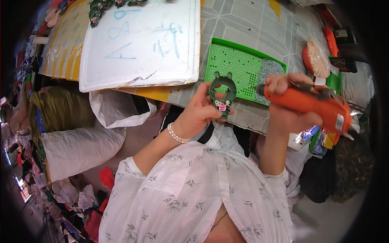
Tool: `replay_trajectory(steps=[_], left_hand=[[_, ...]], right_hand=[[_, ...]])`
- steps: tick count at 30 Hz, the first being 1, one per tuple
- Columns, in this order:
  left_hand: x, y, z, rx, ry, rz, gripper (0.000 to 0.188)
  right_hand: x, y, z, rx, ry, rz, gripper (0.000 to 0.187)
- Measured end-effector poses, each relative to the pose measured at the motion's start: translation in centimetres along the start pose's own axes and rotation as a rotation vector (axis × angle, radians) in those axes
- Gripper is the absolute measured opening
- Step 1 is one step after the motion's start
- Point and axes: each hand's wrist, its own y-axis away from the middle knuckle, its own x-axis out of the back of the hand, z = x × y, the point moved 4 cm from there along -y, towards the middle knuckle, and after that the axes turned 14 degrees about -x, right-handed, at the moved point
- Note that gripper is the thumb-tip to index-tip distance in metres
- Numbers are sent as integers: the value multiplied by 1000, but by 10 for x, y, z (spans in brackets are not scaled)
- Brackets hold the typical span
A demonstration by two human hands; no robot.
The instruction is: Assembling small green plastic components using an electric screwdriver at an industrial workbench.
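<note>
My left hand (pixel 195 113) is closed on a dark green plastic figure (pixel 224 86) with two small ears, a round opening in its head and a pink and cream patch below. In my right hand (pixel 289 117) lies an orange power screwdriver (pixel 302 99), its dark tip toward the figure but apart from it. Both are held over the near edge of a green perforated tray (pixel 233 60). Small grey metal pieces, apparently screws (pixel 272 69), are heaped in the tray's right end.
A white foam board (pixel 142 44) with blue writing covers the table's left side, with more dark green pieces (pixel 97 12) at its far edge. At the right stands a red basket (pixel 308 54) beside a bag of pale pieces (pixel 318 58). White sacks (pixel 83 152) lie below left.
</note>
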Motion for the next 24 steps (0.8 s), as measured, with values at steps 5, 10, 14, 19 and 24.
replay_trajectory(steps=[5,10,14,19,24], left_hand=[[1,-4,-6,-145,-128,18,63],[-2,-2,-6,-126,-166,50,58],[-1,-2,-9,-152,-191,67,56],[-8,-2,-8,-157,-186,85,55],[-5,0,-12,-141,-128,108,54]], right_hand=[[-30,20,-18,-29,-39,-88,96],[-42,33,-14,-62,-102,-125,93],[-46,36,-9,-70,-97,-133,89],[-47,38,-9,-86,-86,-124,89],[-46,40,-9,-76,-91,-100,91]])
